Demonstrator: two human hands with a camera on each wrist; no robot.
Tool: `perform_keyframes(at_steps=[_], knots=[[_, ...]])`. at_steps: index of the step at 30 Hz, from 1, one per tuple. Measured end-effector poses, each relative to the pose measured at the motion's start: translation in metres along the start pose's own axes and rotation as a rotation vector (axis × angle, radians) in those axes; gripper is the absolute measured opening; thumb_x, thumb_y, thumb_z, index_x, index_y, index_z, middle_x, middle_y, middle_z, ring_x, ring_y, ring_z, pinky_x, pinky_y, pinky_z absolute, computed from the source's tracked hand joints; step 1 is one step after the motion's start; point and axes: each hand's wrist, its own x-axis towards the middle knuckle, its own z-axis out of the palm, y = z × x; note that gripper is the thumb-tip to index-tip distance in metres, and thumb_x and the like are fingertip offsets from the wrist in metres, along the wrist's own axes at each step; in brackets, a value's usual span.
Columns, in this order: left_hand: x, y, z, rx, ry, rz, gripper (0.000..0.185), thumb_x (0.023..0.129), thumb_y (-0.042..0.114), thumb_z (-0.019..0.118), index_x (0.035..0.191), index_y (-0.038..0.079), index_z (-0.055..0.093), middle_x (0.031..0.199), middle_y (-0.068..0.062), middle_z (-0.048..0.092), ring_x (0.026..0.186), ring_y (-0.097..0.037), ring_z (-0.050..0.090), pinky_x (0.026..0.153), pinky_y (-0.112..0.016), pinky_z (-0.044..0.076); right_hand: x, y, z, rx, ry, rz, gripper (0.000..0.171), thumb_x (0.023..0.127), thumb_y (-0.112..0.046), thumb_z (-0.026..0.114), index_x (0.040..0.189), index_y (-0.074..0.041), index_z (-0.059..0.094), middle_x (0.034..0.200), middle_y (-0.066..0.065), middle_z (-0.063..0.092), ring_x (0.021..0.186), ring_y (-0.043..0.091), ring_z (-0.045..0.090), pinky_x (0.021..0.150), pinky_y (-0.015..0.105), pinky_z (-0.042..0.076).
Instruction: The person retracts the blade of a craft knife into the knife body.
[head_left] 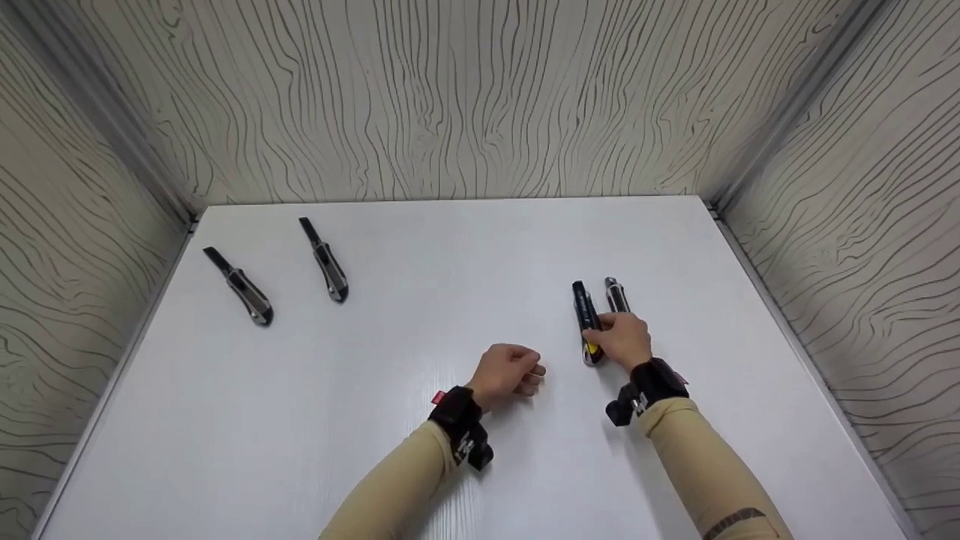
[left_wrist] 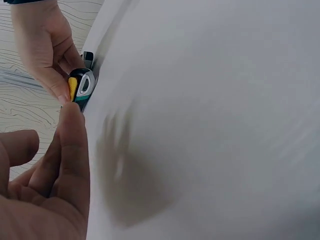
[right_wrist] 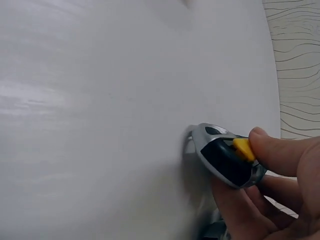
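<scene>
My right hand [head_left: 626, 341] pinches the black utility knife with the yellow slider [head_left: 587, 324] near its butt end, thumb on the yellow part, fingers curled underneath. The grip sits low on the handle, probably so the blade end points away from me toward the back edge. The knife lies on the white worktop [head_left: 465, 262], right of centre, just beside a silver-grey knife [head_left: 616, 295] that runs parallel to it.

My left hand [head_left: 510, 373] rests near the middle of the worktop, fingers loosely curled, holding nothing, close to the right hand but apart from both knives.

Two more grey utility knives [head_left: 244, 289] [head_left: 327, 262] lie side by side near the back left corner, well apart from my hands.

The surface is plain glossy white. Wood-grain patterned walls [head_left: 465, 97] close it in on three sides.
</scene>
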Motion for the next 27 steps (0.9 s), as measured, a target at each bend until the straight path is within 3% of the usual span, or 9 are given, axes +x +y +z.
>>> perform_keyframes(at_steps=[7, 13, 20, 27], knots=[[-0.003, -0.002, -0.011, 0.009, 0.034, -0.004, 0.03, 0.098, 0.019, 0.057, 0.116, -0.004, 0.065, 0.095, -0.011, 0.074, 0.075, -0.014, 0.069, 0.065, -0.026, 0.06, -0.004, -0.009, -0.001, -0.105, 0.016, 0.055, 0.041, 0.088, -0.024, 0.069, 0.117, 0.004, 0.066, 0.103, 0.02, 0.071, 0.081, 0.026, 0.066, 0.065, 0.033, 0.05], [-0.006, 0.001, -0.023, 0.005, 0.049, -0.007, 0.031, 0.098, 0.019, 0.056, 0.118, -0.005, 0.064, 0.098, -0.013, 0.073, 0.078, -0.016, 0.07, 0.067, -0.027, 0.059, -0.003, -0.011, 0.002, -0.167, 0.068, 0.018, 0.028, 0.086, -0.022, 0.068, 0.1, 0.002, 0.07, 0.089, 0.018, 0.071, 0.071, 0.027, 0.063, 0.056, 0.032, 0.046], [-0.011, 0.009, -0.037, 0.009, 0.067, -0.004, 0.035, 0.099, 0.019, 0.055, 0.122, -0.006, 0.062, 0.104, -0.018, 0.072, 0.081, -0.021, 0.07, 0.069, -0.029, 0.059, -0.004, -0.014, 0.001, -0.183, 0.093, 0.042, 0.036, 0.088, -0.019, 0.065, 0.117, 0.002, 0.066, 0.099, 0.023, 0.071, 0.079, 0.034, 0.067, 0.061, 0.04, 0.053], [-0.011, 0.014, -0.053, 0.056, 0.092, -0.003, 0.034, 0.099, 0.017, 0.054, 0.123, -0.007, 0.061, 0.105, -0.021, 0.071, 0.083, -0.026, 0.071, 0.069, -0.029, 0.059, -0.003, -0.023, -0.001, -0.168, 0.105, 0.027, 0.036, 0.09, -0.019, 0.063, 0.122, -0.002, 0.065, 0.103, 0.021, 0.071, 0.081, 0.033, 0.068, 0.06, 0.037, 0.051]])
